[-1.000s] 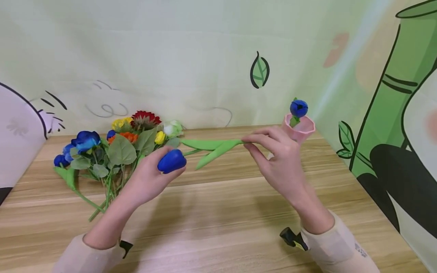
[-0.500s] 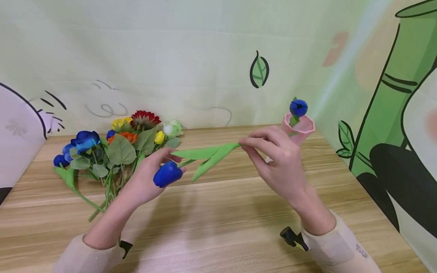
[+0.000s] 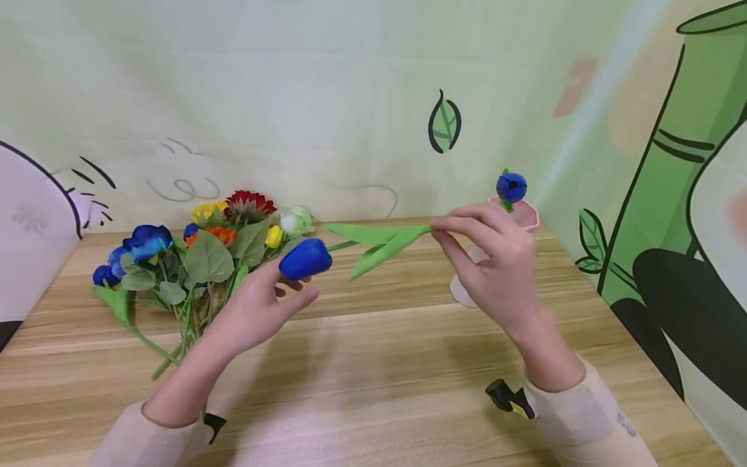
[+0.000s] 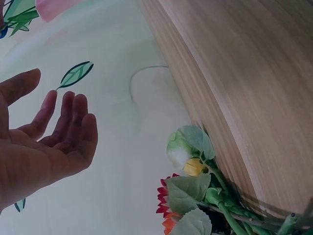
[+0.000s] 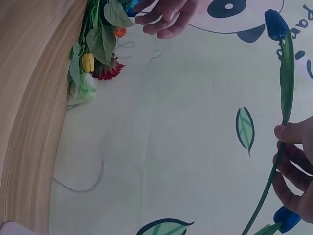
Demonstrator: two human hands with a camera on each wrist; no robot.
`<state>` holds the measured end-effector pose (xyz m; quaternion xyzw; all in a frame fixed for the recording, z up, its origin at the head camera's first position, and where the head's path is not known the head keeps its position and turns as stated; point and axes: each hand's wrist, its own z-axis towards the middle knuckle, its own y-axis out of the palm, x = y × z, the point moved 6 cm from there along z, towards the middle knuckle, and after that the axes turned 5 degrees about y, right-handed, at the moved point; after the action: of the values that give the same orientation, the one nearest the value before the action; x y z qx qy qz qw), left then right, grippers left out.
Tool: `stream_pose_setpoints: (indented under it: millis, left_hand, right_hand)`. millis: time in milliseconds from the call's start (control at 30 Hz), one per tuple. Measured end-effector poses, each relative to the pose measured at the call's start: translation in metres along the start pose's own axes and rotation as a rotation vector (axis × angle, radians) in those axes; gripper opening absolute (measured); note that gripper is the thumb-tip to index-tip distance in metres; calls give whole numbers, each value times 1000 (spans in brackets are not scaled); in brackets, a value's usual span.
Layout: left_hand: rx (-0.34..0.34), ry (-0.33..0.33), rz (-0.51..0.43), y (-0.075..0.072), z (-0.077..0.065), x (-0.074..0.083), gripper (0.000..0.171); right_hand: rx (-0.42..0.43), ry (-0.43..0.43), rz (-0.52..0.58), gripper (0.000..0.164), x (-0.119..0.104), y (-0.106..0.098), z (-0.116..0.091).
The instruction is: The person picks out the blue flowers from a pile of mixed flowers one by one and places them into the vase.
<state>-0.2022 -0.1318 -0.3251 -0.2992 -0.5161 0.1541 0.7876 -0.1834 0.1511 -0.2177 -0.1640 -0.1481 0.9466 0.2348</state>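
Note:
My right hand [image 3: 490,266] pinches the green stem of a blue artificial tulip [image 3: 305,258] between thumb and fingertips, just below its leaves [image 3: 379,246]. The flower lies nearly level in the head view, its bloom pointing left. In the right wrist view the bloom [image 5: 276,24] stands well away from both hands, and the stem runs on below the grip. My left hand [image 3: 262,301] is behind the bloom in the head view. Its fingers are loosely bent and hold nothing in the left wrist view. Beyond my right hand, a pink vase [image 3: 528,215] bears another blue tulip [image 3: 511,187].
A pile of artificial flowers lies at the left of the wooden table [image 3: 373,389], with a red bloom [image 3: 249,203], a blue bloom [image 3: 147,242] and a white-green bloom [image 3: 296,220]. A printed cloth [image 3: 350,97] hangs behind the table. The vase's pale base [image 3: 462,293] shows past my right hand.
The tulip's bloom has left my left hand, dipping first and then moving up and right. My right hand has shifted slightly right with the stem, now covering more of the vase.

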Motion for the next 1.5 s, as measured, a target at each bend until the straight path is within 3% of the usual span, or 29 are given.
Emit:
stream_pose_setpoints:
  millis: [200,933,1500]
  left_hand:
    - [-22,-8,-29,2,1,0,25]
    - [-41,-3,-24,1,3,1,26]
    - [-61,-14,-22,3,1,-1,26]
  right_hand:
    - [26,19,-25,11,10,-5,1]
    - [97,144,-89,10,39,-19,0]
    - [136,148,-183,10,45,-20,-6]
